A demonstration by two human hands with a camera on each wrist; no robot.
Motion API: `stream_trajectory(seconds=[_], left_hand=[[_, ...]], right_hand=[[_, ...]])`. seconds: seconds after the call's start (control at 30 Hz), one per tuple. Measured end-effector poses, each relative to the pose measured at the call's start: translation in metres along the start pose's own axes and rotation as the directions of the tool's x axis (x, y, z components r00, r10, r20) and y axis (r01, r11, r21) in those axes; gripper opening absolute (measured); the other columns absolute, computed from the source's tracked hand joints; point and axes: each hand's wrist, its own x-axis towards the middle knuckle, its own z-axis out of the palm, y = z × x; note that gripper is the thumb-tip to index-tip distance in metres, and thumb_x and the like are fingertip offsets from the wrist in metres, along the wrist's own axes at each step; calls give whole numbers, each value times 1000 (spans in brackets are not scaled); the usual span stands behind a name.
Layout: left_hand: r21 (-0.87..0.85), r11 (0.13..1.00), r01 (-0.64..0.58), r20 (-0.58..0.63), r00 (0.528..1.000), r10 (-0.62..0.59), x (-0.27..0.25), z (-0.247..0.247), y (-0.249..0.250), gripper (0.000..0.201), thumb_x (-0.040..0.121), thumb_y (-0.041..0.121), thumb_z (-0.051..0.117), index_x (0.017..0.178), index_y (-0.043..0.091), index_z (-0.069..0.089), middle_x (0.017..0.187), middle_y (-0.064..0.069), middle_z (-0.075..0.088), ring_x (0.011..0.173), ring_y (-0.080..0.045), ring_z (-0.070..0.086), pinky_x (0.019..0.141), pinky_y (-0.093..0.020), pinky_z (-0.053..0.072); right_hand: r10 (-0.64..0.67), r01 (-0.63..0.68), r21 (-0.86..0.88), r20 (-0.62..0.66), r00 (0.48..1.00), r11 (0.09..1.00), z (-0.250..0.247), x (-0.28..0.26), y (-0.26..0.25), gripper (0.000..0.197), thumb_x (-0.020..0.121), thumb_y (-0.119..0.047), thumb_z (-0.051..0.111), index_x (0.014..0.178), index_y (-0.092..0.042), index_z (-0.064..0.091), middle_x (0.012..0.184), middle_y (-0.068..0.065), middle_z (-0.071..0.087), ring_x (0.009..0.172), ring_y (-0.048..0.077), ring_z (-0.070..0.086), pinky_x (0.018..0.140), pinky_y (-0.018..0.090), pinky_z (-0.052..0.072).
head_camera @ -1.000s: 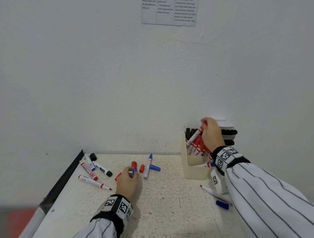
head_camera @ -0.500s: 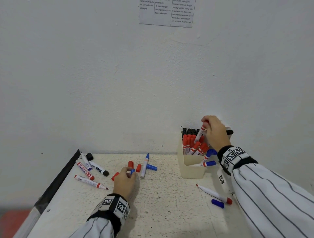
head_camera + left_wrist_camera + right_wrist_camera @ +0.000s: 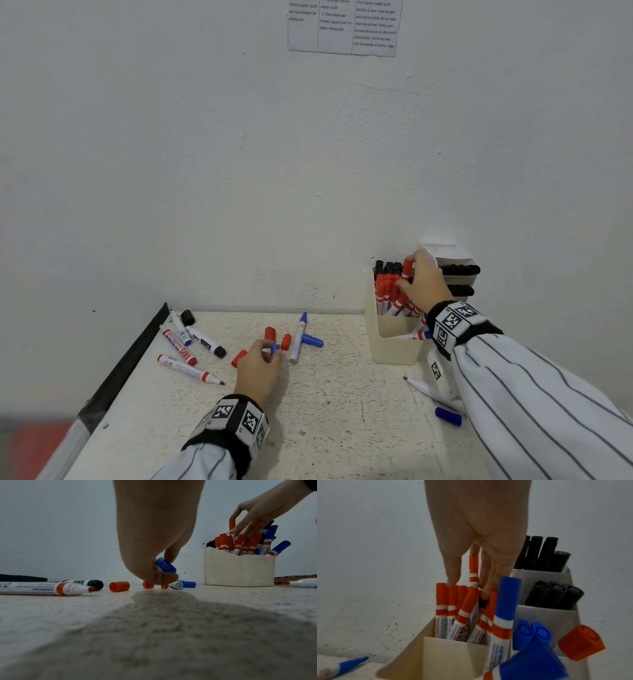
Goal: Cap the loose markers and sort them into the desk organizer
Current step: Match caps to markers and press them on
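Observation:
My left hand (image 3: 263,359) rests on the table and pinches a blue cap (image 3: 275,348) between thumb and fingertips, shown close in the left wrist view (image 3: 166,565). Just right of it lies an uncapped blue marker (image 3: 298,339). At the cream desk organizer (image 3: 394,346), my right hand (image 3: 411,275) holds a capped red marker (image 3: 406,267) upright among the other red markers, index finger arched over its cap. Between my fingers in the right wrist view stands that marker (image 3: 473,568). Black markers (image 3: 554,595) fill the rear compartments.
Three red caps (image 3: 270,334) and another blue cap (image 3: 312,341) lie around my left hand. Several markers (image 3: 178,346) and an uncapped red marker (image 3: 188,368) lie at the left by the table's dark edge. At right lie another uncapped red marker (image 3: 428,390) and a blue cap (image 3: 448,416).
My right hand has turned the red marker from slanted to upright and lowered it among the red markers. My left hand stays put, still pinching the blue cap.

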Motion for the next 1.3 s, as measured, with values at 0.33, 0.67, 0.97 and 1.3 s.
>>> stream_trajectory(seconds=[0.33,0.67,0.97,1.3], left_hand=[[-5,1000,-11,5,1000,11,2,0,-2,21,93,20,54,112,12,54,83,2,57,74,-14,58,58,-17,43],[-26,1000,-13,-4,1000,13,1,2,-2,21,93,19,54,112,10,55,87,-2,59,72,-12,56,56,-15,40],[-41,999,-11,6,1000,11,4,2,-5,22,92,20,55,112,11,55,85,0,60,73,-16,59,59,-18,44],[-25,999,-22,14,1000,22,3,2,-5,23,92,19,55,113,10,54,85,-5,63,65,-14,57,54,-16,42]], right_hand=[[13,2,118,-123,992,993,-1,6,3,35,88,-1,54,119,-10,41,91,11,54,77,21,54,68,25,41],[-252,252,-30,-20,967,967,-8,10,10,22,81,2,64,103,-2,66,112,12,53,95,20,52,92,26,41],[-33,36,37,-83,996,999,-9,12,3,16,89,1,51,102,-7,53,102,13,57,85,20,53,77,29,44],[-256,326,242,-277,926,914,-17,10,-27,17,96,-8,43,110,-3,50,98,8,57,91,23,58,87,35,49]])
